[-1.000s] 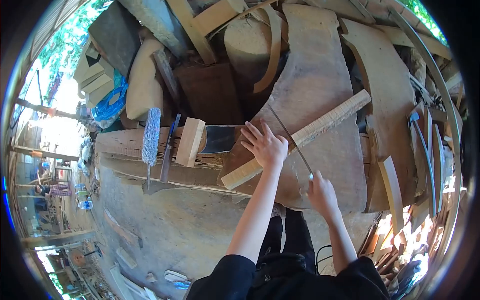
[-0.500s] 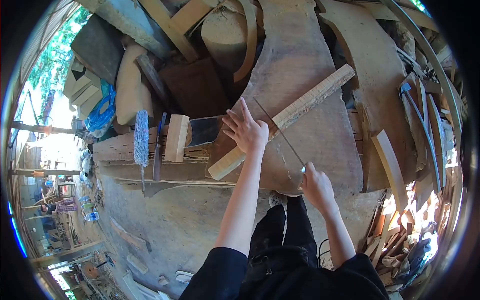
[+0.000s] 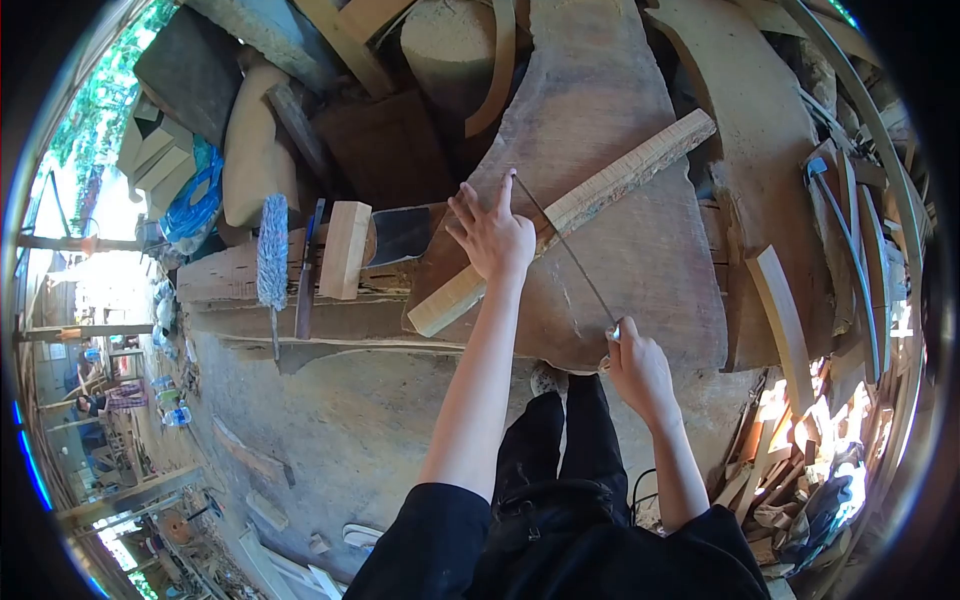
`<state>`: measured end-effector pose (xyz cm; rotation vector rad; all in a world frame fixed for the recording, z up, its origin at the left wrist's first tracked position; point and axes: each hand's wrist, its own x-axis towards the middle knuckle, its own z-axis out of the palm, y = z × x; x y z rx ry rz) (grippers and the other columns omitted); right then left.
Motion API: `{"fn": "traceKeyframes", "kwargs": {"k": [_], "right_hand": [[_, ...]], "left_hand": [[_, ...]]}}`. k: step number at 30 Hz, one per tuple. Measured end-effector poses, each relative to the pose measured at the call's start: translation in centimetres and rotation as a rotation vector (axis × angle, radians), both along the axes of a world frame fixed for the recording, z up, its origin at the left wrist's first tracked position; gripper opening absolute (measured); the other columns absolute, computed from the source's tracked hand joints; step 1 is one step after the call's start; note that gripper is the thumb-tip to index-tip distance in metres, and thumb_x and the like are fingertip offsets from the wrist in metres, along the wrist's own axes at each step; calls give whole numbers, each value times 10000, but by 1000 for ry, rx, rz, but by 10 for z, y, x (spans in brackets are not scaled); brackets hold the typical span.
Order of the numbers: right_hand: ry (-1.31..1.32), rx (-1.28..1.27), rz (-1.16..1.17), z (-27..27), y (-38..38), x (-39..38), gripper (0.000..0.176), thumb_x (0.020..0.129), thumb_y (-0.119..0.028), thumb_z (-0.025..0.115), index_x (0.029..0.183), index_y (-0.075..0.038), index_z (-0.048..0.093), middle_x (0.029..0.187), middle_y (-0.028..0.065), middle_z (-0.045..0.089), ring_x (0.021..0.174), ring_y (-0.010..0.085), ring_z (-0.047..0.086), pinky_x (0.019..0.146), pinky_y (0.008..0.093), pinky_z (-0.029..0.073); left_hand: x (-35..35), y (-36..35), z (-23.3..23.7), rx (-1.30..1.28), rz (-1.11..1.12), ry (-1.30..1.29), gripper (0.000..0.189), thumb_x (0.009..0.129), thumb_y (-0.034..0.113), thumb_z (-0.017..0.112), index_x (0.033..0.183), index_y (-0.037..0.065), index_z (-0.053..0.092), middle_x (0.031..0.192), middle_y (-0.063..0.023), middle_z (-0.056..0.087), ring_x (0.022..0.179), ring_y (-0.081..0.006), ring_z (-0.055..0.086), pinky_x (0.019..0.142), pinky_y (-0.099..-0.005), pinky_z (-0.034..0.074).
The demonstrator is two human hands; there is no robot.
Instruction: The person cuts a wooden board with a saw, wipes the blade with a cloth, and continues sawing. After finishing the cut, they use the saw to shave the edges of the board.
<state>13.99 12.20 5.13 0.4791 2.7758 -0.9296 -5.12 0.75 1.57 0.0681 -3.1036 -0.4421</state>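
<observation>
Left hand (image 3: 495,240): open, fingers fanned, palm down over the lower half of a rough-edged wood strip (image 3: 630,172). One fingertip points away from the body, right at the far tip of a long thin blade (image 3: 580,264); can't tell if they touch. Right hand (image 3: 640,370): closed around the near end of that blade, thumb up along it, grip mostly hidden by the fingers. Blade runs from right hand up toward left fingertips, crossing the strip just right of the left palm. Cutting edge too thin to make out.

Strip lies diagonally on a broad wood slab (image 3: 640,270), near end below left of the left hand, far end up right, reaching the slab's far right side.

Left of the left hand, going outward: dark sheet (image 3: 402,237), pale wood block (image 3: 345,250) beside it, narrow flat tool (image 3: 306,285) with blue at its far end, then fuzzy grey-blue brush (image 3: 272,250), its thin stem toward the body. Farther up left, blue plastic bag (image 3: 193,205).

Right of the right hand: curved wood piece (image 3: 783,320), propped at a slant, near a second slab (image 3: 770,180). Scrap wood (image 3: 790,490) heaped below it. Beyond the left hand, curved wood strip (image 3: 497,75) by a round stump (image 3: 448,45). Far left, well apart, another person (image 3: 90,405), small and blurry.
</observation>
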Motion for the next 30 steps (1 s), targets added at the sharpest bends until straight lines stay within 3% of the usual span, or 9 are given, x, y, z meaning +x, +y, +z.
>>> {"fn": "traceKeyframes", "kwargs": {"k": [2, 10, 16, 25, 28, 30], "right_hand": [[-16, 4, -1, 1, 0, -2, 151, 827, -146, 480, 830, -2, 434, 596, 231, 552, 595, 408, 557, 558, 489, 430], [10, 16, -70, -6, -2, -5, 168, 838, -154, 475, 808, 10, 454, 619, 232, 566, 625, 400, 573, 570, 484, 441], [138, -189, -136, 3, -7, 4, 236, 863, -206, 480, 770, 9, 453, 636, 212, 572, 624, 388, 571, 562, 471, 434], [45, -238, -122, 1, 4, 32, 244, 895, -216, 454, 783, 1, 472, 676, 212, 564, 646, 386, 550, 581, 469, 405], [17, -280, -123, 8, 7, 32, 247, 900, -224, 447, 800, -1, 482, 667, 199, 558, 662, 378, 551, 582, 456, 405], [79, -200, -97, 13, 6, 33, 203, 859, -183, 512, 976, -17, 504, 742, 168, 566, 691, 345, 568, 604, 410, 437]], "left_hand": [[-1, -2, -4, 3, -23, 18, 590, 756, 146, 439, 1296, 371, 365, 1402, -187, 236, 1310, -361, 185, 1031, -525, 194], [-2, -1, -7, -7, -31, 28, 570, 765, 144, 404, 1299, 342, 370, 1402, -186, 239, 1309, -364, 188, 1027, -531, 197], [-2, -2, -7, -21, -41, 33, 562, 776, 161, 399, 1302, 357, 359, 1406, -173, 237, 1311, -354, 186, 1031, -523, 198], [-3, -2, -8, 3, -39, 46, 559, 775, 156, 397, 1295, 355, 354, 1396, -181, 248, 1302, -361, 202, 1031, -520, 190], [-2, -2, -8, 2, -44, 39, 563, 769, 155, 401, 1294, 352, 360, 1399, -184, 236, 1306, -360, 193, 1030, -526, 187], [-3, -2, -7, -4, -48, 29, 563, 767, 157, 403, 1295, 349, 362, 1401, -184, 232, 1307, -361, 188, 1031, -527, 185]]}}
